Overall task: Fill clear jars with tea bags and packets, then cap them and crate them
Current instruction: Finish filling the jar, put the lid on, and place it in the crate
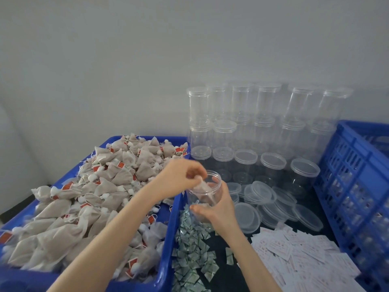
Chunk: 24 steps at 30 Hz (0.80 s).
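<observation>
My right hand (216, 209) grips an open clear jar (207, 191) from its right side, just right of the blue tub's rim. Above the jar's mouth my left hand (183, 175) pinches a beige tea bag (203, 187) that hangs partly inside the jar. A big heap of tea bags (84, 199) with red tags fills the blue tub (168, 239) on the left. Small green packets (193, 249) lie below the jar. White packets (301, 253) are spread at the lower right.
Stacked capped clear jars (252, 127) stand against the wall behind. Loose clear lids (271, 205) lie right of the held jar. A blue slatted crate (353, 186) stands at the right edge and holds jars that show only dimly.
</observation>
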Available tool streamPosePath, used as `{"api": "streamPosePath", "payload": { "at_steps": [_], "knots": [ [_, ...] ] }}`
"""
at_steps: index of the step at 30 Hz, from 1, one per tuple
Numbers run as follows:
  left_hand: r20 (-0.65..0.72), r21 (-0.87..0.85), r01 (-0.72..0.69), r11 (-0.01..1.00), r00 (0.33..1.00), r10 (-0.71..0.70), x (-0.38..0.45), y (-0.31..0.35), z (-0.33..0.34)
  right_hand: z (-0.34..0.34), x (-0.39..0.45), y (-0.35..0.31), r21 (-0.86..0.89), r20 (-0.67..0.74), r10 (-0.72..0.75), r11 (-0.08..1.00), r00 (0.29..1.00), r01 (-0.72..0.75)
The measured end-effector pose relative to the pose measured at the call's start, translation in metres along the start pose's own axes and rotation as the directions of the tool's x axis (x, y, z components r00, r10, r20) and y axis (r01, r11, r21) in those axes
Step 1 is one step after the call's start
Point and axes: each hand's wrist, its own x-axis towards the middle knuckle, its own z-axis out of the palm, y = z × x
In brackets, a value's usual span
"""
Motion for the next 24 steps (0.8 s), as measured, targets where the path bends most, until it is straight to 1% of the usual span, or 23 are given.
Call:
{"api": "streamPosePath", "payload": {
  "at_steps": [1,2,4,7,9,11,12,13,15,17,20,21,24],
  "knots": [
    [0.063,0.041,-0.011,0.999,0.998,0.009,-0.002,-0.003,0.007,-0.001,-0.001,0.000,-0.026,0.002,-0.015,1.000,1.000,0.015],
    [0.097,0.051,-0.019,0.999,0.995,0.014,-0.004,-0.006,0.011,-0.001,-0.002,0.000,-0.056,0.002,-0.031,0.998,1.000,0.031],
    [0.092,0.011,-0.019,1.000,0.996,0.018,-0.004,-0.010,0.010,-0.002,-0.003,0.001,-0.079,-0.008,-0.046,0.996,0.999,0.045],
    [-0.038,-0.042,-0.006,0.999,0.999,0.005,0.000,-0.019,0.003,-0.004,-0.005,0.002,-0.079,-0.022,-0.035,0.996,0.999,0.033],
    [-0.141,-0.055,0.036,0.998,0.989,-0.044,0.004,-0.036,0.000,-0.005,-0.006,0.004,-0.080,-0.025,-0.031,0.996,0.999,0.029],
    [-0.197,-0.035,0.137,0.990,0.970,-0.141,0.011,-0.063,0.000,-0.006,-0.007,0.004,-0.082,-0.030,-0.026,0.996,0.999,0.023],
    [-0.216,0.018,0.213,0.977,0.955,-0.204,0.015,-0.080,0.001,-0.007,-0.007,0.004,-0.086,-0.033,-0.025,0.996,0.999,0.022],
    [-0.243,0.100,0.307,0.946,0.930,-0.276,0.018,-0.097,0.003,-0.007,-0.007,0.004,-0.089,-0.033,-0.026,0.996,0.999,0.023],
    [-0.325,0.245,0.479,0.843,0.860,-0.394,0.022,-0.129,0.008,-0.008,-0.008,0.004,-0.094,-0.032,-0.026,0.995,0.999,0.023],
    [-0.370,0.327,0.576,0.749,0.807,-0.459,0.022,-0.153,0.012,-0.008,-0.009,0.005,-0.101,-0.031,-0.018,0.995,0.999,0.015],
    [-0.337,0.467,0.624,0.627,0.781,-0.526,0.021,-0.173,0.020,-0.007,-0.009,0.008,-0.107,-0.030,-0.013,0.994,0.999,0.010],
    [-0.357,0.494,0.625,0.605,0.780,-0.514,0.022,-0.176,0.022,-0.006,-0.009,0.009,-0.107,-0.031,-0.011,0.994,0.999,0.007],
    [-0.440,0.519,0.612,0.597,0.790,-0.427,0.024,-0.177,0.023,-0.006,-0.008,0.012,-0.097,-0.030,0.005,0.995,1.000,-0.008]
  ]
}}
